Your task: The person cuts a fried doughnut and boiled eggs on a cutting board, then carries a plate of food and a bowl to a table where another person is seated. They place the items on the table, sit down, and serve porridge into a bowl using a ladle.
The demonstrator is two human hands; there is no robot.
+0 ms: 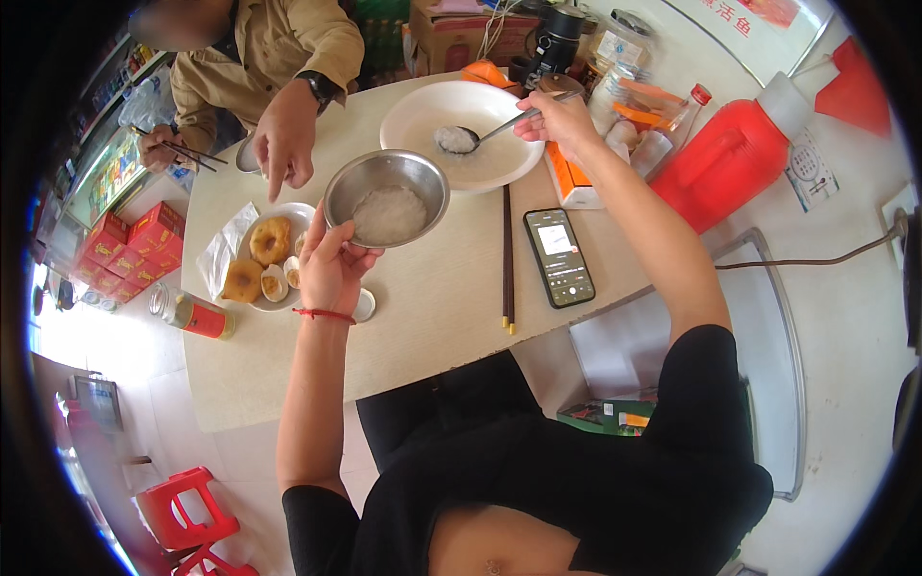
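Observation:
My left hand [335, 263] grips a steel bowl [338, 176] by its near rim, raised over the table; pale rice porridge [391, 214] lies in it. My right hand [558, 122] holds the handle of a metal spoon [497, 129]. Its bowl carries a heap of porridge just above the large white bowl [403, 108], which holds cloudy porridge. Left of my left hand is a plate [297, 210] with two ring-shaped fried doughs [271, 241] and several cut egg pieces [274, 284]. Dark chopsticks [508, 252] and a phone [560, 258] lie to the right.
Across the table [432, 309], another person's hand [287, 137] points down near the plate; their other hand [160, 147] holds chopsticks. A glass jar [194, 313] is at the left edge. A red jug [727, 158], an orange-and-white box [573, 180] and a clear bottle [688, 115] crowd the right side.

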